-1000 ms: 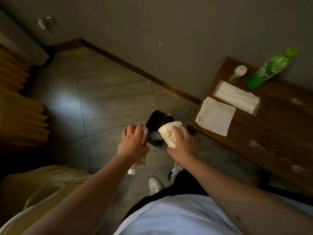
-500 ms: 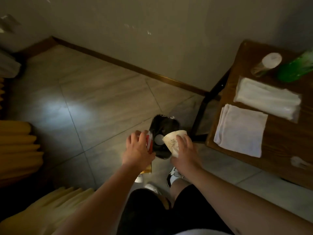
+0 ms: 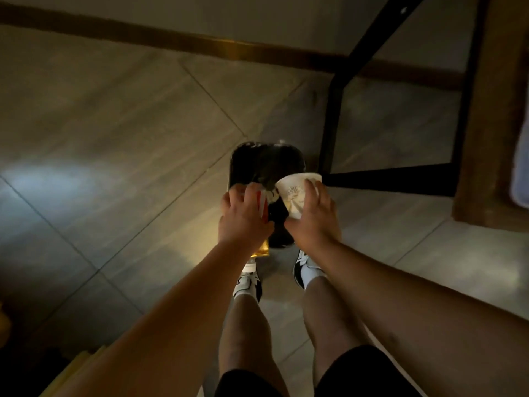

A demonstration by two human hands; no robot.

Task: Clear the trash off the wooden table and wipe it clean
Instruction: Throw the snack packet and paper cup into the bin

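A black bin (image 3: 266, 164) lined with a dark bag stands on the tiled floor just in front of my feet. My left hand (image 3: 243, 219) holds a bottle with a red label and amber liquid (image 3: 262, 249) over the bin's near left side, its cap pointing down toward my shoe. My right hand (image 3: 313, 219) grips a white paper cup (image 3: 294, 193), tilted with its mouth to the upper right, above the bin's near right edge. The wooden table (image 3: 486, 116) shows only as an edge at the right.
The table's black metal legs (image 3: 332, 116) stand right beside the bin. A pale cloth (image 3: 522, 179) lies on the table at the frame's right border. A brown skirting board (image 3: 229, 50) runs along the wall. Yellow fabric (image 3: 71, 373) shows at lower left.
The view has tipped down and closer to the bin, so most of the table has left the frame. Both hands have moved lower over the bin with the bottle and cup still held.
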